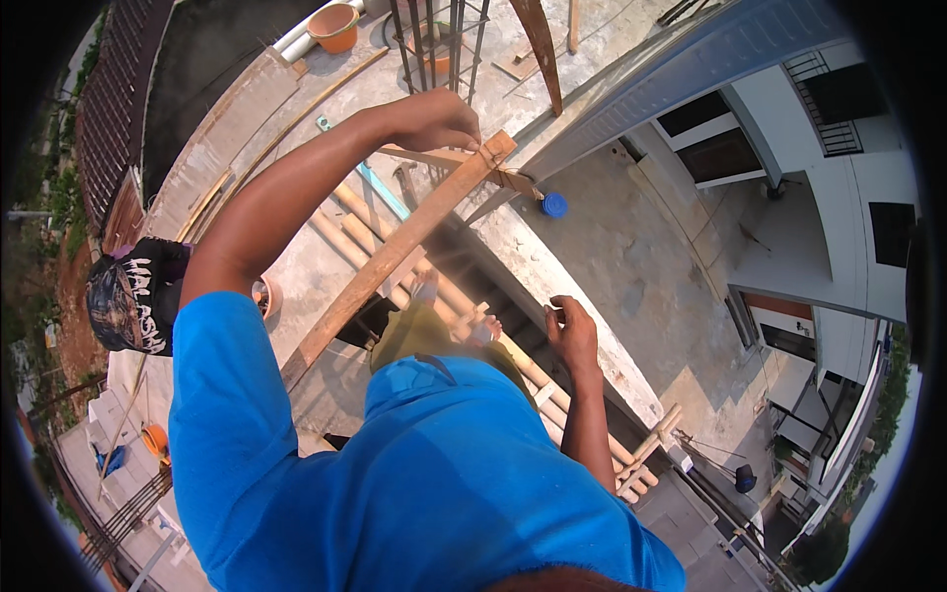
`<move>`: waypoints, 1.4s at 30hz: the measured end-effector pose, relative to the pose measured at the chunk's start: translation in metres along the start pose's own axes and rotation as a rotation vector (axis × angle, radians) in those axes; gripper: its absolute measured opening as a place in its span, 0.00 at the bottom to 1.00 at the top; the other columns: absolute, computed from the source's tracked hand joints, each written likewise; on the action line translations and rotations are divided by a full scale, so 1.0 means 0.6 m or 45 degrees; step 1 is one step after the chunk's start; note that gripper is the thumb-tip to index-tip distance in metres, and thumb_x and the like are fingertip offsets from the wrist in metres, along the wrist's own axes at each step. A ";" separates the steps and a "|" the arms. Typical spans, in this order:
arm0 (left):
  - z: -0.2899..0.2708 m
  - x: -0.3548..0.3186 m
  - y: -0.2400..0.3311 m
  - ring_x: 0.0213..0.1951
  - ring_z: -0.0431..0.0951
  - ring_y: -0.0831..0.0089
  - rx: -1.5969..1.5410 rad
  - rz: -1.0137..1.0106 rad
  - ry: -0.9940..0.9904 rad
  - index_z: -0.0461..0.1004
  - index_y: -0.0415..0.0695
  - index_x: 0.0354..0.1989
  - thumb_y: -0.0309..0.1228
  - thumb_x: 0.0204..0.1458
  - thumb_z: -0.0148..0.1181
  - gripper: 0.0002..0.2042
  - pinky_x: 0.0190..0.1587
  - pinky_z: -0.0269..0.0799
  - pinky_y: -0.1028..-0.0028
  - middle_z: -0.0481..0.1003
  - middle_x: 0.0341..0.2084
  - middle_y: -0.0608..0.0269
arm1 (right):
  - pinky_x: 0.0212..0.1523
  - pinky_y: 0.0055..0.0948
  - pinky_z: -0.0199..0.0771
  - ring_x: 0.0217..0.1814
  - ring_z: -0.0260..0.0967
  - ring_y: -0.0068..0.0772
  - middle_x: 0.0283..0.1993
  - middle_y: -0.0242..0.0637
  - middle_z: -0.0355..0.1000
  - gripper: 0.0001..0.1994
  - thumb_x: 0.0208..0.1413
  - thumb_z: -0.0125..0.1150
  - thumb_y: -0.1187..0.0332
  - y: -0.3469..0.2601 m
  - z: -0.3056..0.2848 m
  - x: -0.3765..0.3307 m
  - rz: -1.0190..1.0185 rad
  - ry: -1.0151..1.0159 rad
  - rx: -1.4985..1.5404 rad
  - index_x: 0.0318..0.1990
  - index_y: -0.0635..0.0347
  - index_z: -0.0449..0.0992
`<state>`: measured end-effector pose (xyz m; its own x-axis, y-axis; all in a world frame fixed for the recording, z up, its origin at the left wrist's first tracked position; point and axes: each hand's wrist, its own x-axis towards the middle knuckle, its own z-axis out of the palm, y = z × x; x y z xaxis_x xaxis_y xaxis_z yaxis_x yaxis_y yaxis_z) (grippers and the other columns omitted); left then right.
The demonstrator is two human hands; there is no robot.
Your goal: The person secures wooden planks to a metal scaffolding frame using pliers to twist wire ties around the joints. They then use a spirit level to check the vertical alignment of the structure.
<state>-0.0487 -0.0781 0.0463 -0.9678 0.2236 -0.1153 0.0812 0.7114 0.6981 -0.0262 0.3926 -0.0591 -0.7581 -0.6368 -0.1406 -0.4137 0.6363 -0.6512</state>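
My left hand [441, 120] is raised at the upper end of a long wooden beam [402, 240]. Its fingers are pinched together beside a thin wire or string wound around the beam near its tip; what they hold is too small to make out. A second, shorter wooden piece [434, 156] crosses behind the beam there. Lower and to the right, my right hand [572, 335] hovers over the concrete ledge [538, 252], apart from the beam. Its fingers are curled in toward the thumb, and anything between them is hidden. A hammer-like tool [404, 183] lies beyond the beam.
My feet rest on bamboo poles [456, 296] over a gap. Right of the ledge is a drop to a concrete yard [631, 237] with a blue bucket [554, 205]. Rebar [454, 49] stands ahead near an orange bucket [333, 28]. A person in a cap [128, 296] is at left.
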 end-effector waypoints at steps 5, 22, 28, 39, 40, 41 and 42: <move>0.034 -0.004 -0.002 0.31 0.82 0.73 -0.432 -0.424 0.180 0.86 0.35 0.40 0.31 0.56 0.69 0.10 0.36 0.76 0.70 0.84 0.29 0.57 | 0.39 0.42 0.80 0.36 0.80 0.49 0.39 0.48 0.80 0.08 0.63 0.68 0.69 -0.006 0.027 -0.012 0.026 -0.045 0.070 0.45 0.61 0.78; 0.161 -0.082 0.300 0.32 0.75 0.80 0.061 -0.633 1.168 0.76 0.40 0.52 0.30 0.62 0.69 0.14 0.39 0.73 0.76 0.79 0.38 0.63 | 0.43 0.47 0.79 0.40 0.81 0.51 0.41 0.50 0.80 0.11 0.63 0.67 0.66 0.162 0.144 0.039 -0.035 -0.106 0.245 0.49 0.61 0.78; 0.552 -0.103 0.157 0.20 0.73 0.75 0.019 -0.554 0.811 0.77 0.38 0.28 0.31 0.59 0.71 0.12 0.25 0.67 0.73 0.74 0.19 0.61 | 0.48 0.47 0.79 0.46 0.80 0.54 0.44 0.50 0.81 0.11 0.64 0.65 0.64 0.270 0.260 0.147 -0.111 -0.216 0.339 0.48 0.62 0.78; 0.940 -0.026 -0.914 0.27 0.75 0.75 -0.817 -1.594 0.428 0.74 0.42 0.54 0.42 0.71 0.54 0.16 0.25 0.64 0.73 0.81 0.37 0.61 | 0.44 0.42 0.78 0.42 0.81 0.49 0.40 0.49 0.83 0.13 0.65 0.67 0.62 0.527 0.430 0.266 -0.225 -0.580 0.504 0.48 0.63 0.80; 0.977 0.005 -0.983 0.29 0.75 0.74 -0.785 -1.597 0.437 0.74 0.43 0.56 0.42 0.71 0.54 0.17 0.27 0.64 0.72 0.81 0.39 0.60 | 0.46 0.44 0.79 0.45 0.81 0.52 0.42 0.50 0.83 0.13 0.65 0.66 0.62 0.558 0.449 0.262 -0.216 -0.588 0.434 0.48 0.63 0.80; 1.013 0.032 -1.048 0.30 0.74 0.72 -0.769 -1.630 0.480 0.73 0.41 0.60 0.43 0.69 0.55 0.20 0.29 0.63 0.70 0.82 0.43 0.58 | 0.46 0.45 0.78 0.44 0.80 0.53 0.42 0.50 0.82 0.13 0.64 0.67 0.62 0.576 0.465 0.257 -0.148 -0.598 0.385 0.48 0.62 0.80; 1.042 0.056 -1.106 0.31 0.75 0.71 -0.742 -1.617 0.507 0.77 0.40 0.56 0.42 0.68 0.56 0.19 0.30 0.65 0.68 0.83 0.43 0.54 | 0.45 0.46 0.78 0.43 0.80 0.55 0.42 0.50 0.82 0.13 0.64 0.67 0.62 0.589 0.478 0.254 -0.083 -0.600 0.335 0.49 0.61 0.80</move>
<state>0.0139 -0.1264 -0.8625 -0.3205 -0.6040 -0.7297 -0.8766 -0.1029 0.4701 -0.1432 0.3958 -0.5245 -0.4018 -0.8362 -0.3732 -0.2666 0.4968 -0.8259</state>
